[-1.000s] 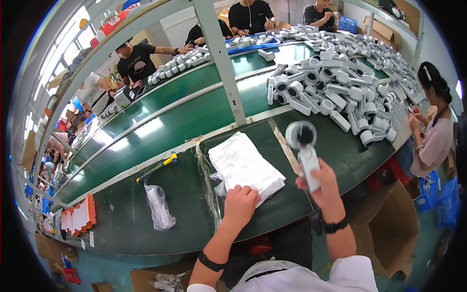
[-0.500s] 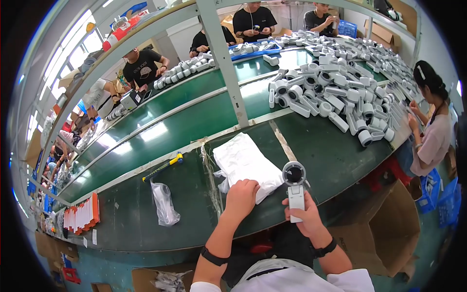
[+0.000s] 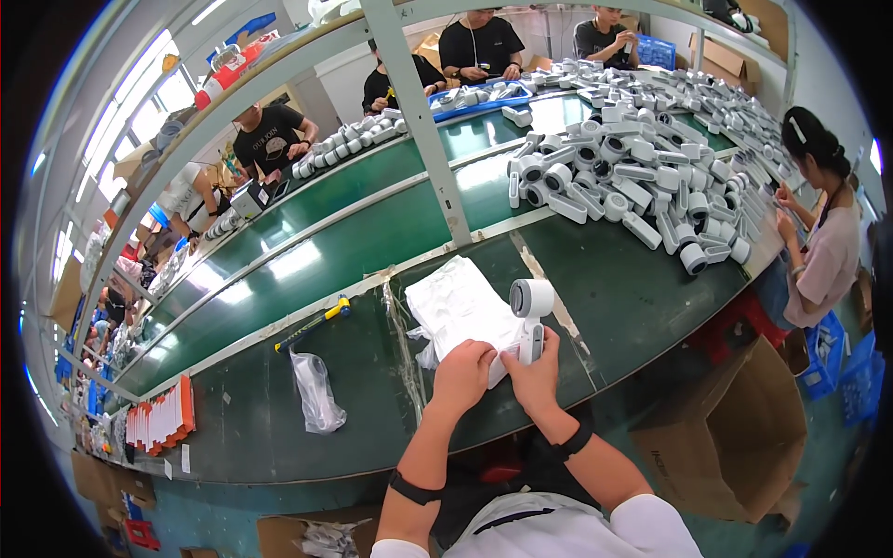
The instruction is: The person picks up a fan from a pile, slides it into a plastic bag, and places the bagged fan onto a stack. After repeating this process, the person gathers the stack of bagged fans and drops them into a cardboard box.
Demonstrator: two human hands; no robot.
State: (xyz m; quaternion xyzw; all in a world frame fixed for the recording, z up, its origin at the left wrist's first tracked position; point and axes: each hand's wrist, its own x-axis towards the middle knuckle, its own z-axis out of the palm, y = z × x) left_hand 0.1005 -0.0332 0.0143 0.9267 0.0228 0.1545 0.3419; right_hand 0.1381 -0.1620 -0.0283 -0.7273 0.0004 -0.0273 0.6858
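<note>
While gripping a white handheld fan (image 3: 530, 321), right hand (image 3: 537, 374); left hand (image 3: 462, 375) pinching white flat bags (image 3: 458, 302).

A stack of bags (image 3: 458, 304) lies on the table (image 3: 633, 298), with the heap of devices (image 3: 642, 177) behind it to the right.
</note>
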